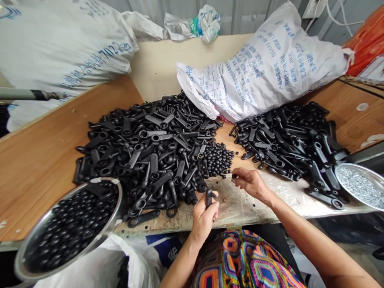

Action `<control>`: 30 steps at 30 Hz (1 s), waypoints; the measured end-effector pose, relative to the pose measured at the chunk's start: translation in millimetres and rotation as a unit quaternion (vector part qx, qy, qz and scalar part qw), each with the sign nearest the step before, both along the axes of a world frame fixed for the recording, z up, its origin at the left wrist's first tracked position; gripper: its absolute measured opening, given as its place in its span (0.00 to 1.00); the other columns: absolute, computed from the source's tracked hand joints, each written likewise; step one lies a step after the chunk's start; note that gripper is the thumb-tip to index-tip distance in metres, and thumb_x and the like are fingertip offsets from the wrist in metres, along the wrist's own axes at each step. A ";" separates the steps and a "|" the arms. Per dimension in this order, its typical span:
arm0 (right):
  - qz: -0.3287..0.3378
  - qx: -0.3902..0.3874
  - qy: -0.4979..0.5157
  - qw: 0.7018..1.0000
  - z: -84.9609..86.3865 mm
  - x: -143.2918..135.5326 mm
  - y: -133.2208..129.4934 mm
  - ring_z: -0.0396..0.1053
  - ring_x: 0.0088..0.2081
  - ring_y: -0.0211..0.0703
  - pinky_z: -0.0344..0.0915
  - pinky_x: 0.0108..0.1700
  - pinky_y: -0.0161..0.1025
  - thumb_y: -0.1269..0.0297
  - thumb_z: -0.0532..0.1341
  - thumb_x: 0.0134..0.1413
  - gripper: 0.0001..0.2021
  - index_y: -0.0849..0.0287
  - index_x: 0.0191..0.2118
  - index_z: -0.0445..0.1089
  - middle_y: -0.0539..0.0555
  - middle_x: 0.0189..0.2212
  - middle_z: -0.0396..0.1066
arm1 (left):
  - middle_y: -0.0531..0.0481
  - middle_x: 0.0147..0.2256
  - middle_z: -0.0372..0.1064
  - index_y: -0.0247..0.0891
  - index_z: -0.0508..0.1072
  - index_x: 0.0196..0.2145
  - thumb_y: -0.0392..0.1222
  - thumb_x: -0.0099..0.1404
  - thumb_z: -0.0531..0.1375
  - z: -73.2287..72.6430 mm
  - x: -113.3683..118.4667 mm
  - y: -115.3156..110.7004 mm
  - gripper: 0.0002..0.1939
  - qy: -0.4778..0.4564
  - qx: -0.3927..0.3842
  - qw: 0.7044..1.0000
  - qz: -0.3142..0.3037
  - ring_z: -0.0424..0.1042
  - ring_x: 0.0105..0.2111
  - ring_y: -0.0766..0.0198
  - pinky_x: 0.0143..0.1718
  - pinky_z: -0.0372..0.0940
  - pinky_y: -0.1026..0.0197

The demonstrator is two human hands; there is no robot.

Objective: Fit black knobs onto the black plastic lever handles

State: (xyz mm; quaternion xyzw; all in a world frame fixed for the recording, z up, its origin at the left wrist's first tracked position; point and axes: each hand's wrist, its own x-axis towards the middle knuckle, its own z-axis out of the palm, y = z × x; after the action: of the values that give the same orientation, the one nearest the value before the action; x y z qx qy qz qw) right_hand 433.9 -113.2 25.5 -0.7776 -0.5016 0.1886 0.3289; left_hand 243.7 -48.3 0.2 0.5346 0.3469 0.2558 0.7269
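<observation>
My left hand (204,218) is wrapped round a black plastic handle (209,199), which stands upright with its top end showing above my fingers. To the right and a little farther back, my right hand (250,183) pinches a small black ball (234,176) between its fingertips. Just beyond that hand lies a heap of small black balls (218,159). A large pile of black handles (156,140) spreads across the table to the left and behind my left hand. The two hands are apart, at the table's front edge.
A metal bowl of larger black knobs (118,204) stands at the front left. Another pile of black handles (282,140) lies at the right, beside a dish of small metal pins (360,186). White sacks (264,60) lie behind. Wooden boards (54,132) border the sides.
</observation>
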 end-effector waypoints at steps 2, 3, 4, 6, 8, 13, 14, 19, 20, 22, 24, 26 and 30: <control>0.033 0.086 0.097 0.991 6.7 -16.3 -13.4 0.66 0.24 0.36 0.63 0.27 0.32 0.63 0.59 0.51 0.10 0.61 0.38 0.70 0.49 0.23 0.70 | 0.60 0.17 0.56 0.35 0.67 0.34 0.42 0.55 0.57 8.2 8.5 -2.5 0.10 0.027 0.046 0.998 -0.016 0.55 0.16 0.73 0.18 0.52 0.68; 0.046 0.119 0.127 0.984 10.0 -22.8 -18.9 0.66 0.24 0.36 0.63 0.28 0.32 0.63 0.60 0.50 0.09 0.61 0.37 0.70 0.49 0.24 0.70 | 0.60 0.17 0.55 0.36 0.67 0.32 0.42 0.55 0.56 9.9 12.2 -4.3 0.08 0.038 0.069 0.997 -0.026 0.55 0.16 0.73 0.18 0.53 0.68; 0.055 0.140 0.138 0.979 12.9 -27.8 -23.7 0.67 0.26 0.36 0.63 0.29 0.32 0.63 0.60 0.50 0.08 0.60 0.36 0.71 0.50 0.25 0.71 | 0.60 0.17 0.55 0.36 0.66 0.29 0.41 0.56 0.56 10.0 15.4 -6.3 0.05 0.049 0.093 0.994 -0.033 0.55 0.17 0.72 0.19 0.53 0.68; 0.067 0.159 0.151 0.973 17.0 -33.7 -31.0 0.68 0.28 0.37 0.64 0.32 0.32 0.63 0.61 0.51 0.07 0.59 0.35 0.72 0.50 0.27 0.72 | 0.60 0.17 0.56 0.36 0.65 0.26 0.39 0.56 0.55 6.7 20.0 -10.4 0.04 0.072 0.141 0.986 -0.044 0.55 0.17 0.72 0.20 0.54 0.68; 0.073 0.165 0.172 0.968 17.9 -35.4 -36.1 0.68 0.31 0.38 0.64 0.34 0.33 0.63 0.61 0.51 0.08 0.60 0.37 0.72 0.52 0.30 0.73 | 0.60 0.17 0.56 0.37 0.66 0.27 0.37 0.57 0.54 2.1 22.5 -14.5 0.03 0.090 0.175 0.979 -0.047 0.56 0.18 0.72 0.21 0.54 0.68; 0.057 0.156 0.233 0.958 9.3 -35.0 -42.9 0.65 0.26 0.35 0.63 0.29 0.32 0.60 0.61 0.51 0.10 0.61 0.36 0.72 0.50 0.25 0.70 | 0.56 0.22 0.64 0.37 0.69 0.32 0.37 0.59 0.53 3.1 27.1 -22.5 0.06 0.104 0.228 0.967 -0.051 0.63 0.24 0.69 0.27 0.59 0.67; 0.049 0.157 0.242 0.956 7.0 -35.0 -43.7 0.64 0.24 0.34 0.62 0.28 0.31 0.60 0.61 0.51 0.10 0.60 0.36 0.72 0.49 0.23 0.69 | 0.55 0.25 0.66 0.37 0.69 0.33 0.37 0.59 0.53 5.3 28.3 -23.7 0.06 0.106 0.241 0.963 -0.050 0.65 0.26 0.68 0.29 0.60 0.67; 0.014 0.177 0.281 0.943 -2.1 -35.0 -45.8 0.61 0.21 0.33 0.61 0.25 0.31 0.60 0.63 0.49 0.10 0.60 0.35 0.72 0.47 0.19 0.65 | 0.53 0.30 0.70 0.38 0.69 0.37 0.37 0.61 0.53 12.3 33.2 -26.6 0.07 0.115 0.298 0.946 -0.048 0.68 0.32 0.66 0.36 0.61 0.66; 0.006 0.182 0.284 0.941 -3.3 -35.2 -46.2 0.61 0.21 0.33 0.61 0.25 0.31 0.60 0.63 0.48 0.10 0.60 0.35 0.73 0.47 0.18 0.65 | 0.53 0.30 0.70 0.38 0.69 0.37 0.37 0.61 0.53 12.5 33.8 -27.0 0.07 0.118 0.304 0.944 -0.049 0.68 0.31 0.67 0.35 0.61 0.66; -0.008 0.190 0.284 0.940 -5.1 -36.4 -46.7 0.62 0.21 0.34 0.61 0.24 0.31 0.59 0.63 0.48 0.11 0.60 0.35 0.73 0.47 0.18 0.65 | 0.53 0.29 0.69 0.37 0.68 0.36 0.38 0.62 0.53 12.5 34.4 -27.7 0.06 0.129 0.315 0.939 -0.052 0.68 0.30 0.67 0.34 0.62 0.66; -0.023 0.202 0.277 0.939 -5.9 -38.8 -46.9 0.63 0.20 0.34 0.62 0.24 0.31 0.58 0.63 0.48 0.11 0.60 0.35 0.74 0.47 0.18 0.66 | 0.52 0.29 0.70 0.38 0.68 0.36 0.37 0.62 0.52 12.2 34.7 -29.0 0.07 0.140 0.327 0.933 -0.056 0.68 0.30 0.66 0.34 0.62 0.66; -0.032 0.218 0.263 0.939 -5.8 -42.0 -46.8 0.64 0.19 0.34 0.63 0.24 0.32 0.59 0.63 0.49 0.10 0.59 0.35 0.74 0.48 0.18 0.68 | 0.50 0.31 0.71 0.37 0.68 0.38 0.37 0.63 0.51 11.6 34.8 -30.6 0.08 0.153 0.344 0.925 -0.052 0.70 0.32 0.64 0.35 0.63 0.65; -0.048 0.235 0.210 0.948 -3.5 -47.2 -46.7 0.66 0.21 0.36 0.64 0.24 0.33 0.61 0.63 0.48 0.08 0.58 0.33 0.75 0.50 0.19 0.70 | 0.46 0.34 0.72 0.37 0.66 0.43 0.36 0.64 0.49 10.2 33.7 -32.9 0.12 0.174 0.384 0.906 -0.038 0.71 0.35 0.61 0.37 0.64 0.62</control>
State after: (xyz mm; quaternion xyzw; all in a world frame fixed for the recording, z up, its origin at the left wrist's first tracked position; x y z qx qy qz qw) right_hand 386.7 -159.9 22.0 -0.6443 -0.4138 0.2085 0.6084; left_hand 277.4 -81.1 10.4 0.8211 0.3225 0.2441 0.4029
